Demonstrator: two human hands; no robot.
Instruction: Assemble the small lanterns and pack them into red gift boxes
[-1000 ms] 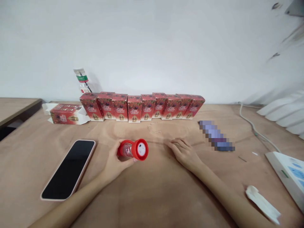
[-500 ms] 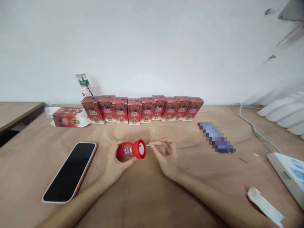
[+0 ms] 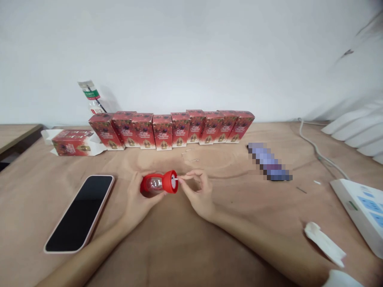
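A small red lantern (image 3: pixel 155 183) with a clear middle lies sideways above the tabletop. My left hand (image 3: pixel 137 199) is wrapped round its left part, thumb along the underside. The lantern's white round base faces right and has a dark spot on it. My right hand (image 3: pixel 199 195) pinches a thin white stick or strip (image 3: pixel 177 179) between thumb and forefinger. Its tip touches or nearly touches the base; whether it goes in, I cannot tell.
A row of several red printed boxes (image 3: pixel 162 133) stands at the back, an opened box (image 3: pixel 74 143) lying left of it. A black-screened phone (image 3: pixel 80 213) lies left, a pixelated phone-like item (image 3: pixel 269 162) right. Further right are a power strip (image 3: pixel 362 211) and crumpled tissue (image 3: pixel 324 241).
My right hand has brought the white strip left against the lantern's base. The base has turned further to the right. The whole view has shifted slightly.
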